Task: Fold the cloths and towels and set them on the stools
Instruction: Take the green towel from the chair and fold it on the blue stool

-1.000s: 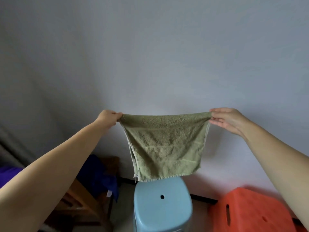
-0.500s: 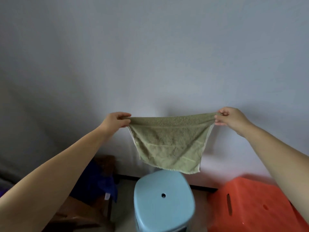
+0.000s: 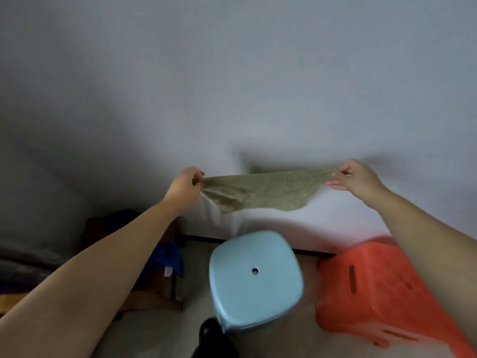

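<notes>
While both hands' fingers (image 3: pixel 197 180) pinch the green towel (image 3: pixel 260 189) taut, we judge lowering onto the blue stool (image 3: pixel 254 280) beneath them comes next.

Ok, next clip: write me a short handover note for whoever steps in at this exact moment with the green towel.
Left hand: pinches one top corner of the green towel.
Right hand: pinches the other top corner.
Towel: stretched between both hands in the air, above and beyond the light blue stool; it looks doubled over, touching nothing else.
Orange stool: to the right, nothing on the part in view.
Done: towel picked up, apparently folded once.
Left: finish folding, set it on a stool. A dark blue cloth lies on the wooden furniture at left.
</notes>
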A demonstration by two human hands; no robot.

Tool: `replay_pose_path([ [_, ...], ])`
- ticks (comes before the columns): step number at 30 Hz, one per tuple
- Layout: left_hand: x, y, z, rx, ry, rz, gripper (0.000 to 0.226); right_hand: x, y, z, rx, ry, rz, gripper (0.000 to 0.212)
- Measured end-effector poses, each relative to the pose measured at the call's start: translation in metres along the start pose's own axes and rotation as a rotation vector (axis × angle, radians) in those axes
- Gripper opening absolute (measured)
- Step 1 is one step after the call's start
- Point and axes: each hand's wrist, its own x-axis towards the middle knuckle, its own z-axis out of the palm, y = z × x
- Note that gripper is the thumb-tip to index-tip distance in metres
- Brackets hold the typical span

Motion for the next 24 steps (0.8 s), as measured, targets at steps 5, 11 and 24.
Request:
replay_pose_path([
  [5,-0.06,-0.052,0.034,0.157,-0.309,-0.037,0.006,-0.03,0.066,0.01,-0.162,-0.299,0.189,0.015],
  [11,-0.127,-0.1,0.089,0.243,-0.543,-0.133,0.011,-0.078,0.148,0.039,-0.379,-0.543,0.405,0.012],
  [24,-0.172,-0.172,0.166,0.35,-1.077,-0.192,0.009,-0.138,0.268,0.085,-0.46,-0.785,0.837,0.015],
])
